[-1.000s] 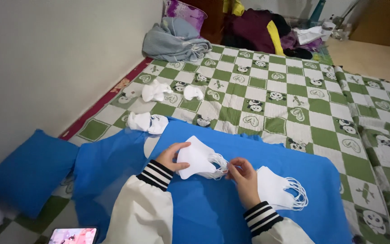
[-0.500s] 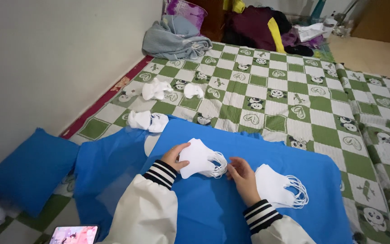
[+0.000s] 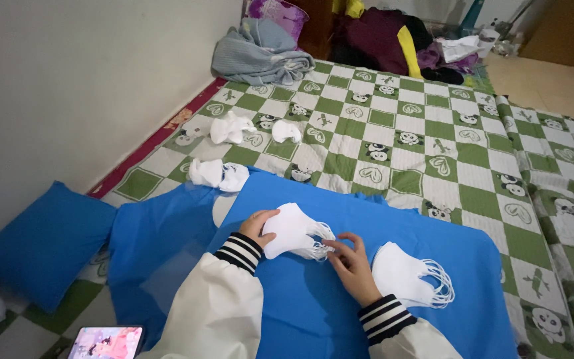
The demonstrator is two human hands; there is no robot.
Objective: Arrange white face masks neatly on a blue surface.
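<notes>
A stack of white masks (image 3: 291,229) lies on the blue cloth (image 3: 313,312), near its middle. The left hand (image 3: 258,225) grips the stack's left edge, fingers clamped on it from above and below. The right hand (image 3: 352,264) sits just right of the stack, fingers pinched together on the thin white ear loops (image 3: 319,247) that fan out from its right edge. The masks are plain white, flat-folded and curved along one side, stacked closely so a count of them cannot be told.

A second stack (image 3: 403,274) of the same masks lies on the cloth just right of the right hand, its loops spread to the right. That makes two stacks on the cloth.

Beyond the cloth's far left corner, four small white bundles sit on the mat (image 3: 433,133): two close (image 3: 219,174) to the cloth, two farther (image 3: 234,126) off.

The mat is green-and-white checked with panda prints. Left of the cloth lies one blue pillow (image 3: 34,242) against a pale wall (image 3: 68,80); a phone (image 3: 104,342) with a lit screen lies near the pillow's bottom edge. At the mat's far end are a grey blanket (image 3: 260,56) and a heap of dark clothes (image 3: 393,36).
</notes>
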